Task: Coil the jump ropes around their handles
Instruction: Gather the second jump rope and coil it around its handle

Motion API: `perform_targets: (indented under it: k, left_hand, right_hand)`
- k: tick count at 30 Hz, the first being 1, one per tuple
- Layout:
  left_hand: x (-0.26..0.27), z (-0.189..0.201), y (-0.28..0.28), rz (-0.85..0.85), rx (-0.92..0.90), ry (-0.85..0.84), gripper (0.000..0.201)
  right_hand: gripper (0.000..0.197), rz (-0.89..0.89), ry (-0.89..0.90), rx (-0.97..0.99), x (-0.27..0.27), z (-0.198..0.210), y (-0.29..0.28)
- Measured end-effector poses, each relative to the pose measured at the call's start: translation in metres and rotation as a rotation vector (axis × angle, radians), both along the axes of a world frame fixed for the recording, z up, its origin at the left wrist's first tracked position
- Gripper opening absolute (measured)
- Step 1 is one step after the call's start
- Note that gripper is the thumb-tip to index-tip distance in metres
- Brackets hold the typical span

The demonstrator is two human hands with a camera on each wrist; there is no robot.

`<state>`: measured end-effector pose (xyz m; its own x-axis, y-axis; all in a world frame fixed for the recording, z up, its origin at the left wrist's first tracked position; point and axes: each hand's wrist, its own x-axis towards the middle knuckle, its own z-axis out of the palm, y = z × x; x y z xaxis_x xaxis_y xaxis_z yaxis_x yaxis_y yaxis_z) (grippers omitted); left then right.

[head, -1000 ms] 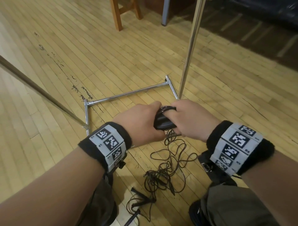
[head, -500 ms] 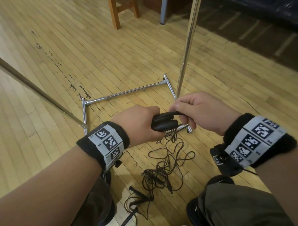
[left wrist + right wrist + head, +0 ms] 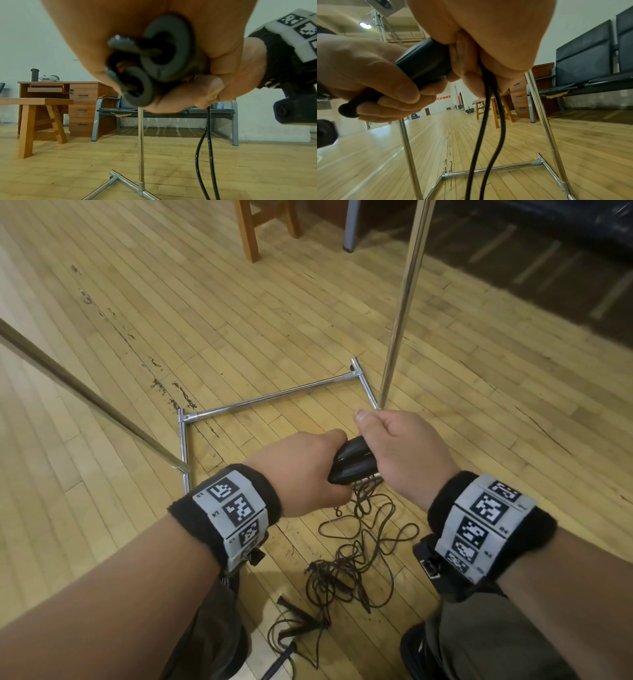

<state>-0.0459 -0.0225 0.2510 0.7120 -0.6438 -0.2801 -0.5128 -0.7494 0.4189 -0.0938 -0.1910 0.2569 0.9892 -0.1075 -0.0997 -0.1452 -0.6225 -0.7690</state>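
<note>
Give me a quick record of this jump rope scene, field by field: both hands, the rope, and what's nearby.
left hand: grips the two black jump rope handles side by side
right hand: pinches two strands of the black rope beside the handles
rope on floor: loose tangle, not yet coiled
second rope's handles: on the floor by the person's feet
nearby: chrome rack, wooden stool, bench
surface: wooden floor

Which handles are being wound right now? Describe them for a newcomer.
Start at the chrome rack base on the wooden floor. Just nearer, both hands meet around a black handle pair; unlike the spare handles lying by the tangled rope, these are lifted.
</note>
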Motion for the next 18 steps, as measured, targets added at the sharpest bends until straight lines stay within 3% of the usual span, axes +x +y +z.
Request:
perform_targets:
  k: [7,14,18]
  left_hand:
    - [0.001,0.000,0.003,0.016,0.025,0.005,0.025]
    - [-0.003,0.003,0.001,-0.014,0.061,0.021,0.026]
    - [-0.007,0.005,-0.004,-0.049,0.037,0.038,0.031]
  right_hand:
    - [0.060,0.182,0.061,-0.131,0.009,0.016,-0.020]
    - [0.030,0.303,0.102,-0.093,0.006,0.038,-0.045]
    - [0.032,0.284,0.069,-0.036,0.006,0.039,-0.051]
